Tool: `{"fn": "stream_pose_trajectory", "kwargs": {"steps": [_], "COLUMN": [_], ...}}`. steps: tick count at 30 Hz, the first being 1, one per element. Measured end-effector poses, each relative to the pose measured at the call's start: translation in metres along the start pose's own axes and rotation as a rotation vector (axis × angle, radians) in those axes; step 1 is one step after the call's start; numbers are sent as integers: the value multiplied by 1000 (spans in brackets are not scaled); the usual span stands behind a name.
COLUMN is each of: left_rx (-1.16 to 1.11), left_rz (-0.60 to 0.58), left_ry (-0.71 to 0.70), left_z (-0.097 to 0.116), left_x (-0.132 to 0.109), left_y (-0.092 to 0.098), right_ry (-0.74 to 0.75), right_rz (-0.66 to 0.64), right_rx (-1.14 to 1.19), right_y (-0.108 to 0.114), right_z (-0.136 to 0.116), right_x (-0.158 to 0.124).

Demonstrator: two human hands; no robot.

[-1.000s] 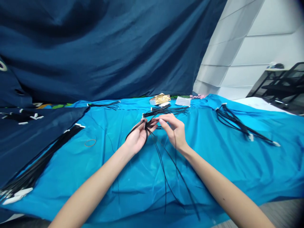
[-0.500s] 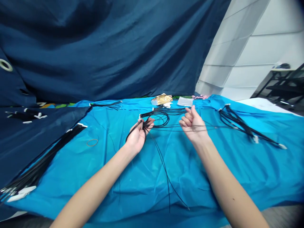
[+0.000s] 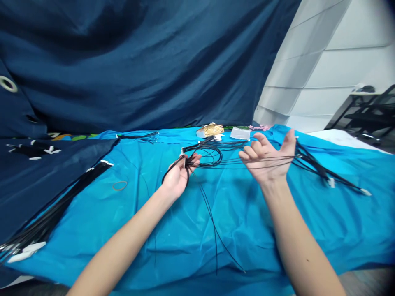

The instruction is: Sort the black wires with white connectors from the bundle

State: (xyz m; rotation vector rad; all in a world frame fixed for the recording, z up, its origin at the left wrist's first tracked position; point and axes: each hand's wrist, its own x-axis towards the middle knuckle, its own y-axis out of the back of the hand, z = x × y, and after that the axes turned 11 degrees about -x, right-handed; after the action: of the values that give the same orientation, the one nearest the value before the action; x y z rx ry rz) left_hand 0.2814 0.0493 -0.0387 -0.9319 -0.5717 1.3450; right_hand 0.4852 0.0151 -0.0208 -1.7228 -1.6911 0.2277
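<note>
- Holding a bunch of black wires (image 3: pixel 188 163) in the left hand (image 3: pixel 175 177), over the blue cloth (image 3: pixel 101 230), near the middle of the view.
- Gripping with left thumb and fingers around the bunch, by a white plug (image 3: pixel 184 162).
- Curling into round loops (image 3: pixel 219 158) just right of the left fingers.
- Trailing below the left hand in thin strands (image 3: pixel 212 224), crossing on the way down.
- Showing the right hand (image 3: pixel 268 160) with thumb up, spread wide from the half-bent fingers, palm toward the view.
- Stretching a few wires straight from the left hand across the front of the right palm, with ends just past the thumb.
- Hard to tell about any touch between that palm and those wires.
- With a back pile (image 3: pixel 226 144) of black wires behind the hands, near a gold packet (image 3: pixel 212 131) and a whitish box (image 3: pixel 240 133).
- With a right pile (image 3: pixel 316 165) of wires partly behind the right hand.
- With a brown ring (image 3: pixel 119 186) and a long left pile (image 3: pixel 66 201) of wires on the left side.
</note>
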Motion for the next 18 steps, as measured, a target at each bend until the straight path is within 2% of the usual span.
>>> {"fn": "stream_pose_trajectory", "kwargs": {"steps": [3,9,14,18], "left_rx": [-7,-75,-96,-69], "left_rz": [12,74,31,-30], "left_ry": [-24,-70,-47,-32], "left_z": [5,17,13,9], "left_x": [2,7,4,2], "left_y": [-1,-2,-4,-2], "right_ry": [29,93,37,74], "right_rz": [-28,86,106,110], "right_rx": [-79,-83,-141,-156], "right_y": [-2,1,-16,-23], "right_z": [-3,-11,3,14], "right_x": [-2,-3,0,0]}}
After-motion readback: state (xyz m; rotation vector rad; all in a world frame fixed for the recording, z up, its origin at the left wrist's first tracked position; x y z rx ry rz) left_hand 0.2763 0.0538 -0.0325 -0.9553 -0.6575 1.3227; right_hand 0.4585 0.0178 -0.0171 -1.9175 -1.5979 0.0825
